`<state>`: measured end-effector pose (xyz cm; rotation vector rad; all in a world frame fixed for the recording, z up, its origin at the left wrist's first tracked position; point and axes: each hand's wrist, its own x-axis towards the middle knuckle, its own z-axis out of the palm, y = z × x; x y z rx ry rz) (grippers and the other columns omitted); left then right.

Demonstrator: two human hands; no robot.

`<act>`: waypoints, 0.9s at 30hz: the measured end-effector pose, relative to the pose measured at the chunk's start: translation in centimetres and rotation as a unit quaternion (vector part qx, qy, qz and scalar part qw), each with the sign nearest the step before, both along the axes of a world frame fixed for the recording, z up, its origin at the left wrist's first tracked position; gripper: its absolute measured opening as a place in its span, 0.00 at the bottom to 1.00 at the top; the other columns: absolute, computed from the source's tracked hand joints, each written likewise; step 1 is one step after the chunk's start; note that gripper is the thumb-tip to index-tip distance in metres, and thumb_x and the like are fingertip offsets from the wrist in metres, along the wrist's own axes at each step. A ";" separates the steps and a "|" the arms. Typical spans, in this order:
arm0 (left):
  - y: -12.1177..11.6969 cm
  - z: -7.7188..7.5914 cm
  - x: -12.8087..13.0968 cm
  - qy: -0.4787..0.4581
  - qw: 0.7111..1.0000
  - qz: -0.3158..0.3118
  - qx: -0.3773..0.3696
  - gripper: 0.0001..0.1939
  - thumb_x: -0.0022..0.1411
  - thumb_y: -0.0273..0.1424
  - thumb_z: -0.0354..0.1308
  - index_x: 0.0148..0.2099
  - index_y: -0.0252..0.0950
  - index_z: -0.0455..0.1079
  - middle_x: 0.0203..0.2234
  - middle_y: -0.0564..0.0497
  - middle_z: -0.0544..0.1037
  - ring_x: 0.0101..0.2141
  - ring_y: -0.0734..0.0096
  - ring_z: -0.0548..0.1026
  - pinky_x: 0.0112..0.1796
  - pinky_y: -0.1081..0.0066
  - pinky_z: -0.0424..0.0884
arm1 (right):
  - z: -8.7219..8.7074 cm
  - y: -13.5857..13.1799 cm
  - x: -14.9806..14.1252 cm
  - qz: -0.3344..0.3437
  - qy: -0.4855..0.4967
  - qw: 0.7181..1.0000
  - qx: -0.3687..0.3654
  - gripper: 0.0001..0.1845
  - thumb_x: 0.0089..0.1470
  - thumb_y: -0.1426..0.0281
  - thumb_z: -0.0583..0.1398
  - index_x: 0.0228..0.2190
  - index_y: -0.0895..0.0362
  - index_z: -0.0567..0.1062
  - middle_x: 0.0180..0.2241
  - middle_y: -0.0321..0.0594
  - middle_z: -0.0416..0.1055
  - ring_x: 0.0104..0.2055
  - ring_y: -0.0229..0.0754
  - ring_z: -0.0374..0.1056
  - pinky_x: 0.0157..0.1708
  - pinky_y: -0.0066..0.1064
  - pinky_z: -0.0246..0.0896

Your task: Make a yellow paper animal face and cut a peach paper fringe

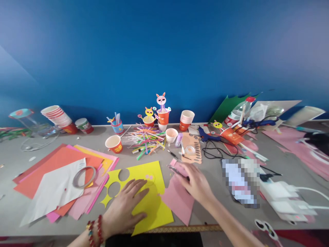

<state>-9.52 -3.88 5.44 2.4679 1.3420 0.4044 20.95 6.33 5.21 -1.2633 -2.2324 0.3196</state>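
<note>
My left hand (pixel 128 206) lies flat with its fingers spread on a sheet of yellow paper (pixel 156 212). Round holes are cut into the sheet's left side, and two small pale pink discs (pixel 149 177) rest on it beyond my fingertips. My right hand (pixel 194 180) is closed on a slim dark-and-silver, pen-like tool (pixel 178 171); its exact kind is not clear. Under and beside that hand is a cut piece of pink paper (pixel 181 202), touching the yellow sheet's right edge.
Coloured sheets with a tape roll (pixel 84 177) lie left. Behind are a heap of straws (pixel 146 140), paper cups (pixel 186 120) and a cup figure with a bunny head (pixel 161 100). A glue gun (pixel 207 135), its cable, a blurred-out item (pixel 240 181) and a power strip (pixel 288 199) are right.
</note>
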 end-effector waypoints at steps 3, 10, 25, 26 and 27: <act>0.4 -0.4 -1.6 0.064 0.996 -0.066 -0.019 0.48 0.55 0.53 0.61 0.70 0.44 0.46 0.68 0.42 0.51 0.64 0.45 0.54 0.62 0.45 0.47 | -0.7 -2.5 0.3 0.081 -0.057 0.994 -0.038 0.27 0.57 0.62 0.60 0.57 0.51 0.67 0.56 0.47 0.69 0.57 0.55 0.65 0.54 0.47 0.62; 2.5 -1.7 -0.6 0.104 0.990 -0.085 0.033 0.44 0.63 0.55 0.50 0.71 0.40 0.39 0.68 0.42 0.48 0.66 0.51 0.50 0.63 0.50 0.43 | -2.5 -3.1 2.8 0.105 -0.156 0.982 -0.012 0.27 0.61 0.63 0.57 0.60 0.51 0.64 0.63 0.44 0.60 0.63 0.54 0.58 0.61 0.51 0.51; 2.5 -1.6 1.4 0.114 0.987 -0.110 0.029 0.46 0.62 0.58 0.46 0.72 0.41 0.36 0.69 0.43 0.47 0.66 0.49 0.50 0.63 0.48 0.43 | -0.1 -0.5 5.3 0.095 -0.143 0.984 -0.050 0.20 0.58 0.61 0.60 0.51 0.50 0.74 0.57 0.44 0.70 0.58 0.55 0.64 0.58 0.50 0.56; 2.7 -1.7 1.6 0.113 0.987 -0.109 0.036 0.46 0.62 0.58 0.46 0.72 0.41 0.37 0.68 0.43 0.48 0.66 0.49 0.51 0.63 0.48 0.43 | 0.3 0.2 5.1 0.087 -0.123 0.988 -0.045 0.17 0.58 0.62 0.60 0.48 0.51 0.76 0.54 0.44 0.72 0.56 0.54 0.66 0.56 0.48 0.58; 2.9 -1.7 1.9 0.112 0.987 -0.109 0.040 0.45 0.62 0.58 0.45 0.72 0.40 0.38 0.68 0.43 0.49 0.66 0.49 0.50 0.63 0.48 0.43 | 0.8 1.2 4.9 0.074 -0.100 0.992 -0.036 0.14 0.59 0.63 0.59 0.45 0.51 0.77 0.51 0.44 0.75 0.53 0.52 0.68 0.54 0.45 0.61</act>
